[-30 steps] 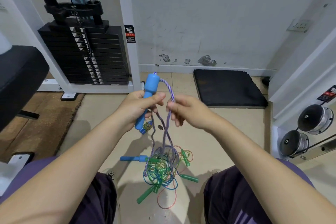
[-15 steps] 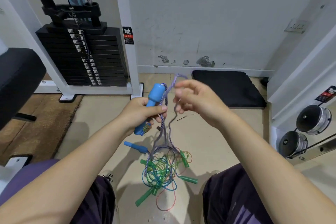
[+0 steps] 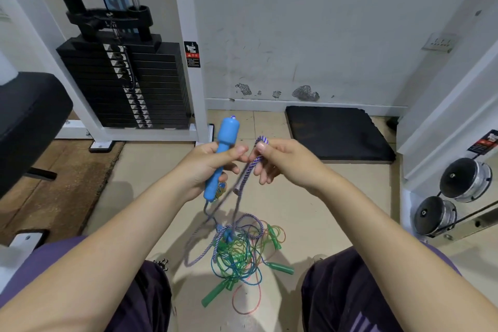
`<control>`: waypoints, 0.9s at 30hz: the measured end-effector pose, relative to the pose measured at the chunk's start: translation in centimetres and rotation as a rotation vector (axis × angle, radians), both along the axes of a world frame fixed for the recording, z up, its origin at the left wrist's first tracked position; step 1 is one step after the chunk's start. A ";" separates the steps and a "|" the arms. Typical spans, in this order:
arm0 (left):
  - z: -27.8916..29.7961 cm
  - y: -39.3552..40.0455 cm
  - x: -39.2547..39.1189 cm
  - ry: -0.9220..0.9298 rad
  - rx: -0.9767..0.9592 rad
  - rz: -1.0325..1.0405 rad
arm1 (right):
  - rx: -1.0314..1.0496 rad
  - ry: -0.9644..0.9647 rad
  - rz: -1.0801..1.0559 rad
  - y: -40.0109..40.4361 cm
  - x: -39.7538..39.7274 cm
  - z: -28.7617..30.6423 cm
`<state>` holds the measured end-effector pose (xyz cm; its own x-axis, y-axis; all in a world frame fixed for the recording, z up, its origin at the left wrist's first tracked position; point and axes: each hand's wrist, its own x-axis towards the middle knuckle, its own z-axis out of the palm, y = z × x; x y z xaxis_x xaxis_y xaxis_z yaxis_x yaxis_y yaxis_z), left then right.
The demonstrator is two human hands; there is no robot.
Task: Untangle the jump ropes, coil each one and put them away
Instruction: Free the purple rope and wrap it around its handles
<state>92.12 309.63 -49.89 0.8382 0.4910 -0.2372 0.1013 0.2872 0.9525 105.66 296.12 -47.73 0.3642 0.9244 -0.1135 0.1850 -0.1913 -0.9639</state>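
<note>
My left hand (image 3: 208, 163) grips a blue jump-rope handle (image 3: 223, 153), held nearly upright above the floor. Just to its right, my right hand (image 3: 280, 160) pinches a loop of the purple-and-white braided rope (image 3: 249, 170) between thumb and fingers. The braided rope hangs down from both hands into a tangle of thin green, blue and red ropes (image 3: 237, 253) on the floor between my knees. Green handles (image 3: 280, 268) stick out of the tangle. A second blue handle (image 3: 227, 236) lies half buried in the pile.
A black weight stack (image 3: 126, 83) in a white frame stands at the back left, a black padded bench (image 3: 24, 121) at far left. A black floor mat (image 3: 336, 133) lies against the wall. Chrome dumbbells (image 3: 452, 197) sit at right. My knees flank the pile.
My right hand came down from its raised position and closer to the left hand, still pinching the braided rope. The second blue handle has moved from left of the pile into it.
</note>
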 end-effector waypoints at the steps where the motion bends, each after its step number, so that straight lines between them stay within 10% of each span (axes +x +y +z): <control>1: -0.2 0.0 -0.1 0.036 0.014 -0.049 | 0.058 0.064 0.006 -0.1 -0.1 0.4; 10: -1.2 -0.9 0.1 0.216 0.203 -0.130 | 0.436 0.409 -0.115 -0.4 0.6 2.8; 22: 1.5 -0.6 0.4 -0.244 -0.186 0.096 | -0.321 -0.395 0.220 -0.1 -0.8 -3.1; 27: 0.1 -0.1 0.5 -0.108 -0.049 0.092 | -0.131 -0.184 0.077 0.2 -0.7 -1.9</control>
